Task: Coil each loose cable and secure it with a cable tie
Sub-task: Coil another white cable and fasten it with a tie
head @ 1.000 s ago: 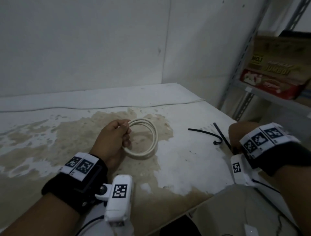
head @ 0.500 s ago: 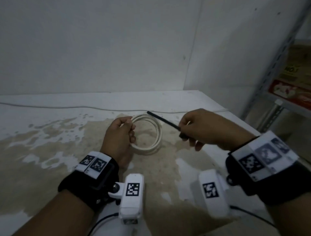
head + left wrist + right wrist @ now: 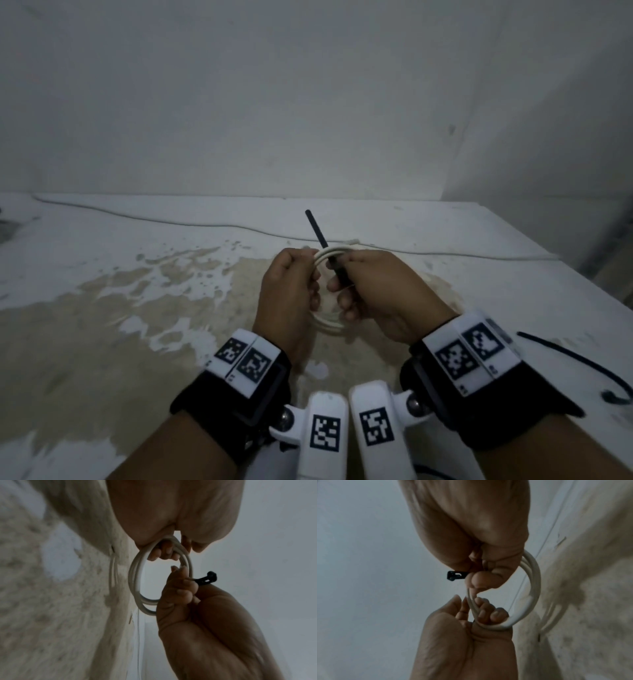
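Coiled cable [image 3: 327, 323], partly hidden, gripped by left hand [image 3: 286, 301]; right hand [image 3: 380, 294] pinches cable tie [image 3: 317, 229].

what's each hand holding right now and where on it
Left hand grips the white cable coil at its rim, fingers through the loop. Right hand pinches the black cable tie near its head end.

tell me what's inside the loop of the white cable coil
Curled fingers of the left hand reach through the white cable coil, and the right hand fingertips sit at its rim. Whether the black cable tie passes through is hidden.
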A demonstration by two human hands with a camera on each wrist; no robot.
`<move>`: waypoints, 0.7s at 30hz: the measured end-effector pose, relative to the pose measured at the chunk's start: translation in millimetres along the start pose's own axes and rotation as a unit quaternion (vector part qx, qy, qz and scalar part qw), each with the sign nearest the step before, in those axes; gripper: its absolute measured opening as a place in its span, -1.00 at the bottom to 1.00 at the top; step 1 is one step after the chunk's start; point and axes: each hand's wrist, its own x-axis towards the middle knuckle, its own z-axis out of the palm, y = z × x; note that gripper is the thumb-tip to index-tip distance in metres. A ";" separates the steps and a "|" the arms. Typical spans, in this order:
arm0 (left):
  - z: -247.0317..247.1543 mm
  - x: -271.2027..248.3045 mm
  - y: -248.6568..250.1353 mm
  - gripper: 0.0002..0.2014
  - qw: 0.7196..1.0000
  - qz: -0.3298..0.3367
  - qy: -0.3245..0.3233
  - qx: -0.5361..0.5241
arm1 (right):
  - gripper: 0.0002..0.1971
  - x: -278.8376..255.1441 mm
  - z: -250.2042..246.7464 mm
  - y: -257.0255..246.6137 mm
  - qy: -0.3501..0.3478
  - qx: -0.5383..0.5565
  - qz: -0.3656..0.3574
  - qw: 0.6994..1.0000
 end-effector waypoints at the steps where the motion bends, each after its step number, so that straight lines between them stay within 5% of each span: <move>1: -1.7 1.5 1.0 -0.71 1.000 0.005 0.011 0.009 | -0.79 2.4 1.7 1.4 -0.005 0.020 0.003 1.000; 5: -10.5 8.5 0.7 -0.68 0.998 -0.009 0.024 0.050 | -0.77 9.5 6.8 10.0 -0.038 0.058 0.006 0.998; 9: -13.0 10.0 5.0 -0.91 0.997 -0.069 -0.039 0.005 | -0.67 15.6 6.0 19.4 -0.059 0.078 -0.003 0.995; 11: -15.1 10.6 6.6 -0.86 0.995 -0.083 -0.061 0.001 | -0.61 16.1 3.5 21.5 -0.070 0.088 -0.003 0.994; 21: -21.2 13.6 3.2 -0.83 0.997 -0.058 0.042 0.001 | -0.82 2.2 8.1 23.9 -0.109 0.060 -0.101 0.987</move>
